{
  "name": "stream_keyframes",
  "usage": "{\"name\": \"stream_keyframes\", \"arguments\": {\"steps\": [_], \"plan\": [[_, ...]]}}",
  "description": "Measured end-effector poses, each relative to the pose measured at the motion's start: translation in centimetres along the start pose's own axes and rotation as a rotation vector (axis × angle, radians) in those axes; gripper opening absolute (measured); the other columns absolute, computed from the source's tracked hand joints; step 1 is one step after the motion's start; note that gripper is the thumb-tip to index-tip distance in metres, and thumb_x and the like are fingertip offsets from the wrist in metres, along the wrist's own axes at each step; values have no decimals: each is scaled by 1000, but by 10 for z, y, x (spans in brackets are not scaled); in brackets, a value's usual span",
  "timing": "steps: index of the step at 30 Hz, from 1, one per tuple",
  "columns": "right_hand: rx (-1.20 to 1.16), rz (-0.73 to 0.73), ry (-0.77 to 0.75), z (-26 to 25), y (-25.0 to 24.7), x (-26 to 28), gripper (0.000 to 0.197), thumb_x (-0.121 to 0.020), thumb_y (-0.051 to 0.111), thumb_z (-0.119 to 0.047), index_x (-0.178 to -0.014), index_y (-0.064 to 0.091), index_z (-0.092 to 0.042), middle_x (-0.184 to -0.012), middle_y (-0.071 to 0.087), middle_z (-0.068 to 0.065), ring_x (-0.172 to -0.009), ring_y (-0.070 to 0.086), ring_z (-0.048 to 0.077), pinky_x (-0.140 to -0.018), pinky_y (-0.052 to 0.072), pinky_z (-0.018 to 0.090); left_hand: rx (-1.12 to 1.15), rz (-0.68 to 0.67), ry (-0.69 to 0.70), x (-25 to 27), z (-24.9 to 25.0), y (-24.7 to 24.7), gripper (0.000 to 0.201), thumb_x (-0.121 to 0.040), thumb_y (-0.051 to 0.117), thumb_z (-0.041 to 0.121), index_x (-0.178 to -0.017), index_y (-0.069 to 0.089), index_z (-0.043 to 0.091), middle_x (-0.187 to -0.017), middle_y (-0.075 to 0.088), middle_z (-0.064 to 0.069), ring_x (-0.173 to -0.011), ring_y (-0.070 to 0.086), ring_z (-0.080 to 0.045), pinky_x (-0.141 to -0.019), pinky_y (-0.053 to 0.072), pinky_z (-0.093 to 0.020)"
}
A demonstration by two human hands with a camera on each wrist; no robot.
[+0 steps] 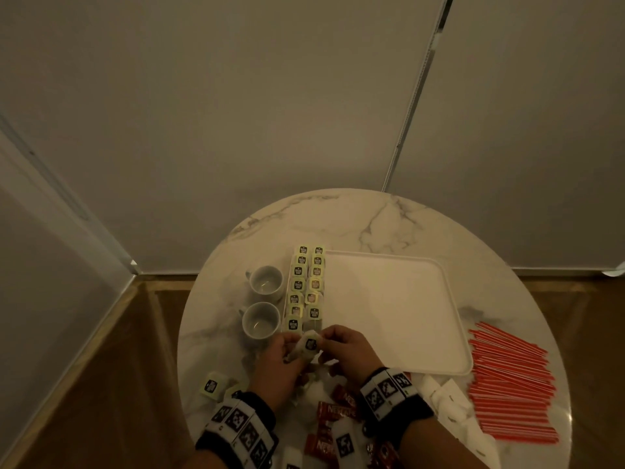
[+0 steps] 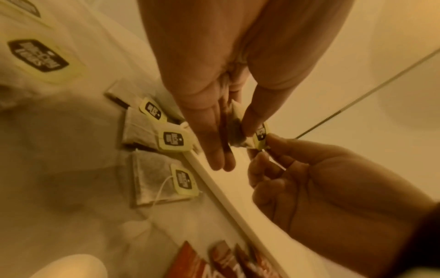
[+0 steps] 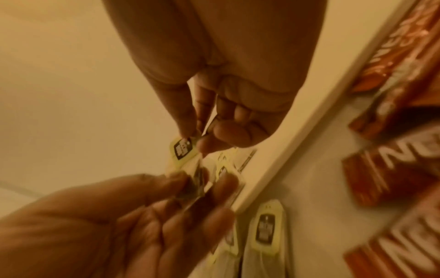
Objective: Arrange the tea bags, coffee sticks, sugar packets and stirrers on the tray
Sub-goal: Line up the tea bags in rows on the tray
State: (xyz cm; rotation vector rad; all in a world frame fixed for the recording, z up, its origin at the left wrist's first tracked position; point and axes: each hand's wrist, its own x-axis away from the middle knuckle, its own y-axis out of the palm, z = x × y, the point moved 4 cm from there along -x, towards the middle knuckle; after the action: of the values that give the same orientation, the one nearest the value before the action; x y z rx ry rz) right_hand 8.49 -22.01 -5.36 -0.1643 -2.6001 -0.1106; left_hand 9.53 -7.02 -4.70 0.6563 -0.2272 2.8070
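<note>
Both hands hold one tea bag (image 1: pixel 309 345) above the near left corner of the white tray (image 1: pixel 389 309). My left hand (image 1: pixel 297 348) grips the bag's pouch (image 2: pixel 238 135) between thumb and fingers (image 2: pixel 221 159). My right hand (image 1: pixel 326 340) pinches its yellow tag (image 3: pixel 182 150) between thumb and forefinger. Two rows of tea bags (image 1: pixel 306 286) run along the tray's left rim (image 2: pixel 214 190). Red coffee sticks (image 1: pixel 338 414) lie on the table under my wrists. White sugar packets (image 1: pixel 446 397) and red stirrers (image 1: pixel 510 377) lie to the right.
Two white cups (image 1: pixel 266 280) (image 1: pixel 260 321) stand left of the tea bag rows. A loose tea bag (image 1: pixel 213 385) lies near the table's left edge. The round marble table (image 1: pixel 372 218) stands in a corner between walls. The tray's middle and right are bare.
</note>
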Motion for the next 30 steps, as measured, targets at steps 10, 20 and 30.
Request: {"name": "stream_keyframes", "arguments": {"steps": [10, 20, 30], "plan": [[450, 136, -7, -15, -10, -47, 7, -90, 63, -14, -95, 66, -14, -82, 66, 3, -62, 60, 15, -54, 54, 29, -96, -46, -122, 5, -16, -5, 17, -92, 54, 7, -105, 56, 17, -86, 69, -14, -53, 60, -18, -55, 52, -33], [678, 206, -18, -15, -5, -66, 11, -87, 62, -17, -95, 69, -18, -98, 70, 5, -89, 65, 23, -79, 56, 33, -230, -170, -108, 9, -19, -10, 12, -92, 58, 16, -104, 61, 17, -84, 71, -7, -67, 64, -17, -66, 51, -29], [752, 308, -63, -21, -4, -68, 12, -85, 63, -15, -96, 59, -15, -99, 64, 6, -93, 60, 24, -77, 48, 30, -218, -79, -56, 6, -13, -18, 9, -92, 57, 11, -93, 64, 16, -83, 68, -4, -60, 61, -7, -64, 52, -27]]}}
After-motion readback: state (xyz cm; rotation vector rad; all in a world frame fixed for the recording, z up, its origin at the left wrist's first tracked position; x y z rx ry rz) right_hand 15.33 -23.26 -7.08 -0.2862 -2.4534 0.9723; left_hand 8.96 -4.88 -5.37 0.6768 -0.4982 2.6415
